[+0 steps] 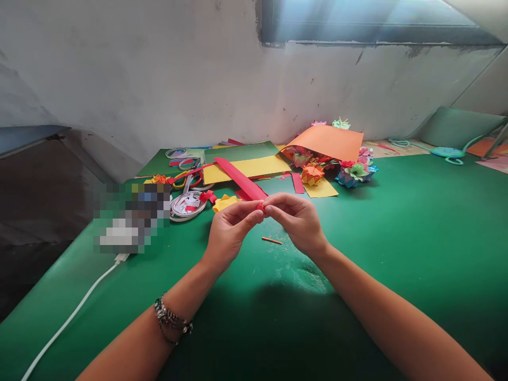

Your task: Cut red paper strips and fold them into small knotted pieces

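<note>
Between the fingertips of both hands is a small piece of red paper (260, 207), mostly covered by the fingers. My left hand (228, 230) pinches it from the left, and my right hand (297, 222) from the right. Just beyond them lie red paper strips (240, 180). A yellow paper flower shape (226, 203) sits beside the left fingers, with a small red paper flower (207, 196) to its left. On the green tabletop below the right fingers rests a thin orange-brown stick (272, 240).
Scissors (188, 177), a tape roll (186, 206) holding paper scraps, and yellow sheets (254, 168) lie at the back. An orange sheet (325, 140) covers several paper flowers (355, 172). A white cable (75, 309) runs along the left from a blurred object.
</note>
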Motion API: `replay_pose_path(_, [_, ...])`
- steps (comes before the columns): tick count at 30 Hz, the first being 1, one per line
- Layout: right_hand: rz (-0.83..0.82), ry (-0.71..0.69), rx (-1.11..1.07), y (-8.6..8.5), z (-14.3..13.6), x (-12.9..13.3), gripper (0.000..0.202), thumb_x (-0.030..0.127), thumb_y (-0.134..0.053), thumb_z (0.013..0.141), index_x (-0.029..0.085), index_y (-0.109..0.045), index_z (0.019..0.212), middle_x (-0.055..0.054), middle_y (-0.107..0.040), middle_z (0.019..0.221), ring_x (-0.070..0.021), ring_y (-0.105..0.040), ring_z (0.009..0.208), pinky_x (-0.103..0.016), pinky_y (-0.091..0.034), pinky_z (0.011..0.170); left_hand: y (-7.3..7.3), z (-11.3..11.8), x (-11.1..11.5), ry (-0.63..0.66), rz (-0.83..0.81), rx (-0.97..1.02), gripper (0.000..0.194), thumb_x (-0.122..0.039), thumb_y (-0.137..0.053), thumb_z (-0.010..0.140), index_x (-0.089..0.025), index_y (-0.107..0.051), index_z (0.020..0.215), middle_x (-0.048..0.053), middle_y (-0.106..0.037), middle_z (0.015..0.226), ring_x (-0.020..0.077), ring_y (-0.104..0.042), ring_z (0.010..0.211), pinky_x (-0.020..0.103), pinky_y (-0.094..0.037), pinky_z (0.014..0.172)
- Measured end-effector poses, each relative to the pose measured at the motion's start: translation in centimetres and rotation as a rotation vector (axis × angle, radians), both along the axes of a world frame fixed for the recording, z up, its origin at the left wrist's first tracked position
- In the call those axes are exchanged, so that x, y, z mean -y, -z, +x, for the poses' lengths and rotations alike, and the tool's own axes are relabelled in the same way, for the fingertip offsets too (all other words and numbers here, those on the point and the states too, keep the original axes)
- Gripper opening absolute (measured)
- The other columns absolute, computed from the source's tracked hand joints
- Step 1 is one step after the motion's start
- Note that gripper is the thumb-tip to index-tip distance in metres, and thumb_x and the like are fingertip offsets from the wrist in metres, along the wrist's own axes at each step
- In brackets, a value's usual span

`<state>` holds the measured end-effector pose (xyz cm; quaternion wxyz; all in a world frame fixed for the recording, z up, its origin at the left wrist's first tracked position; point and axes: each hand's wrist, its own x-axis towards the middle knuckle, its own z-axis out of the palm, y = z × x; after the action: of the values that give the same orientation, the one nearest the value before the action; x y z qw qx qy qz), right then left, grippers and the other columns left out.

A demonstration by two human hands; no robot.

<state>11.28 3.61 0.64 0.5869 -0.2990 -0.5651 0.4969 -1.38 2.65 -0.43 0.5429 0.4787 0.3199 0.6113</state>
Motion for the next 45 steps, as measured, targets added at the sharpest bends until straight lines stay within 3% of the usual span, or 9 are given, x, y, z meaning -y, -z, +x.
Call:
replay_pose_path(6, [0.066, 0.015, 0.074, 0.2, -0.2, 0.3, 0.01, 0.027, -0.063, 0.07, 0.019, -0.058, 0.069, 0.003, -0.06, 0.064, -0.0077, -0.057, 0.061, -0.023, -0.051, 0.059, 0.0, 0.0, 0.1, -0.016, 0.031, -0.031, 0.012, -0.022, -0.071, 0.062, -0.02, -0.07, 0.074, -0.001, -0.07, 0.072, 0.0085, -0.063, 0.066, 0.019, -0.053, 0.064])
replay_pose_path(14, [0.311, 0.225, 0.204, 0.6, -0.6, 0.9, 0.006, 0.014, -0.054, 0.075, 0.019, -0.056, 0.072, 0.001, -0.057, 0.072, -0.0085, -0.055, 0.069, -0.024, -0.049, 0.065, -0.3, 0.3, 0.3, -0.087, 0.112, -0.112, 0.015, -0.022, -0.071, 0.062, -0.018, -0.067, 0.075, -0.001, -0.067, 0.072, 0.0091, -0.061, 0.067, 0.018, -0.052, 0.061])
replay_pose_path(19, [0.21, 0.118, 0.089, 0.7, -0.5, 0.7, 0.011, 0.014, -0.055, 0.075, 0.019, -0.058, 0.084, 0.0, -0.062, 0.08, -0.0088, -0.06, 0.074, -0.024, -0.052, 0.07, -0.5, -0.3, 0.1, -0.175, 0.325, -0.383, 0.018, -0.02, -0.06, 0.073, -0.02, -0.067, 0.09, 0.002, -0.063, 0.079, 0.01, -0.058, 0.073, 0.019, -0.049, 0.06])
replay_pose_path(22, [0.174, 0.121, 0.093, 0.7, -0.4, 0.6, 0.007, 0.015, -0.058, 0.072, 0.019, -0.061, 0.078, 0.001, -0.064, 0.075, -0.0089, -0.061, 0.071, -0.024, -0.052, 0.069, -0.3, -0.5, 0.1, -0.275, 0.491, -0.543, 0.021, -0.016, -0.057, 0.076, -0.021, -0.066, 0.094, 0.001, -0.062, 0.079, 0.0095, -0.056, 0.073, 0.02, -0.048, 0.063])
replay_pose_path(24, [0.175, 0.145, 0.108, 0.7, -0.4, 0.5, 0.005, 0.016, -0.06, 0.071, 0.019, -0.062, 0.073, 0.001, -0.064, 0.072, -0.0093, -0.061, 0.069, -0.025, -0.052, 0.067, -0.1, -0.5, 0.2, -0.317, 0.5, -0.577, 0.021, -0.018, -0.057, 0.076, -0.021, -0.064, 0.096, 0.0, -0.062, 0.079, 0.0093, -0.056, 0.072, 0.02, -0.048, 0.064])
replay_pose_path(32, [0.231, 0.186, 0.134, 0.5, -0.3, 0.6, 0.007, 0.013, -0.061, 0.07, 0.02, -0.063, 0.072, 0.002, -0.064, 0.07, -0.0085, -0.06, 0.066, -0.024, -0.051, 0.064, 0.1, -0.2, 0.6, -0.271, 0.352, -0.408, 0.011, -0.021, -0.061, 0.074, -0.017, -0.063, 0.084, 0.001, -0.065, 0.076, 0.0089, -0.06, 0.07, 0.019, -0.049, 0.063])
replay_pose_path(45, [0.41, 0.281, 0.331, 0.3, -0.3, 1.0, 0.01, 0.011, -0.053, 0.078, 0.019, -0.058, 0.074, 0.002, -0.057, 0.071, -0.0081, -0.053, 0.068, -0.023, -0.046, 0.063, 0.1, 0.0, 0.9, -0.238, 0.389, -0.373, 0.011, -0.018, -0.061, 0.074, -0.018, -0.063, 0.084, 0.001, -0.065, 0.079, 0.0102, -0.06, 0.075, 0.021, -0.049, 0.067])
